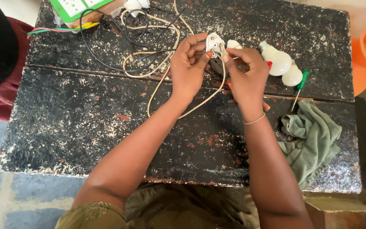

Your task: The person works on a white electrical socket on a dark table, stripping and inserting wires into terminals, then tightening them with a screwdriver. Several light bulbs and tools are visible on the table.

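In the head view, both forearms reached forward over the worn black table [85, 127]. The left hand [187, 68] gripped a small white electrical fitting [214, 43] above the table's far middle, fingers curled around it. The right hand [244, 70] pinched at the fitting's side, where a cream cable [157, 85] came in. Its fingers hid the contact point. Two white bulbs [281, 63] lay near the far right corner.
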